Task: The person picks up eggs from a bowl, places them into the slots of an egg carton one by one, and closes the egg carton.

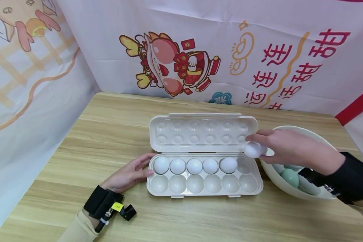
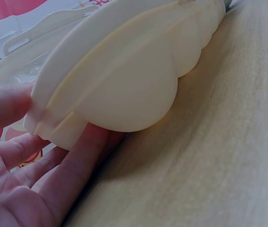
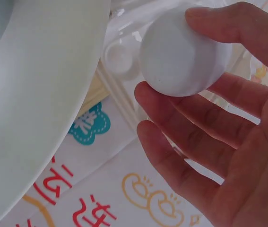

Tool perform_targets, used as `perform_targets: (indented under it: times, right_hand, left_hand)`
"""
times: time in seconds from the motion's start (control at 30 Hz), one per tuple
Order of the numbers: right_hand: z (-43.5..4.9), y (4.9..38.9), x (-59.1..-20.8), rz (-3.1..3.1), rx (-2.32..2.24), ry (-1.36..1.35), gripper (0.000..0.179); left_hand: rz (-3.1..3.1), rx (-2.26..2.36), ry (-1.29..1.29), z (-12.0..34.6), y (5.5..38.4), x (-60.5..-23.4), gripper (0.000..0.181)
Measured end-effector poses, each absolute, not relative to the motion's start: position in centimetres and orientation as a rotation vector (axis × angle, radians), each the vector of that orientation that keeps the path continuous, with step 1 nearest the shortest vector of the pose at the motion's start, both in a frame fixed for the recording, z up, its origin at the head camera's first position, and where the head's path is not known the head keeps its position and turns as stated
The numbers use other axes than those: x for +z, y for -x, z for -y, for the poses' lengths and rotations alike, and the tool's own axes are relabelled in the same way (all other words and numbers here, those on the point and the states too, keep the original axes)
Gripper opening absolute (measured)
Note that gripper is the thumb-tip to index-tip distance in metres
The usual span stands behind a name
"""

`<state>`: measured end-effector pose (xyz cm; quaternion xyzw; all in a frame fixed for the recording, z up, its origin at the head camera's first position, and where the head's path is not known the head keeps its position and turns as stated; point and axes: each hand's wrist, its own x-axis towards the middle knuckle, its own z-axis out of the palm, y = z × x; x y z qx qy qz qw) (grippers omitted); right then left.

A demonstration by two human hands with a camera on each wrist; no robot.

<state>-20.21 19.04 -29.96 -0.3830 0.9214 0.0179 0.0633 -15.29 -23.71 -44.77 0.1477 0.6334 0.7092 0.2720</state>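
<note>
A white plastic egg carton (image 1: 204, 193) lies with its lid (image 1: 202, 147) folded back. White eggs (image 1: 194, 166) fill the back row except for its rightmost cup; the front row holds none. My left hand (image 1: 130, 173) grips the carton's left end. In the left wrist view, its thumb (image 2: 6, 106) is at the rim and the fingers reach beneath. Above the carton's back right corner, my right hand (image 1: 296, 148) pinches a white egg (image 3: 181, 54) between thumb and fingertips.
To the right stands a large cream bowl (image 1: 273, 183), partly covered by my right forearm, with a pale green egg (image 1: 290, 177) and other eggs inside. Printed cloth (image 1: 175, 20) hangs along the back and left of the wooden table (image 1: 109, 127).
</note>
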Motion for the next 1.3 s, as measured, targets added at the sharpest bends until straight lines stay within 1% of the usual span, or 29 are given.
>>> perform_targets:
  times: [0.17, 0.63, 1.07, 1.3]
  right_hand:
    - [-18.2, 20.1, -30.4, -2.717, 0.026, 1.093, 0.059]
    - [-17.1, 20.5, -32.3, -2.604, 0.154, 1.19, 0.044]
    - [-16.4, 20.5, -33.5, -2.549, 0.251, 1.233, 0.045]
    - [-16.0, 20.2, -33.8, -2.587, 0.277, 1.221, 0.044]
  left_hand:
    - [-1.694, 1.913, -0.406, 23.6, 15.3, -44.7, 0.055]
    - [-1.683, 1.898, -0.432, 23.6, 15.5, -44.7, 0.056]
    - [-1.633, 1.902, -0.474, 24.0, 15.3, -44.8, 0.065]
    - [-1.642, 1.915, -0.503, 24.0, 15.3, -44.9, 0.067]
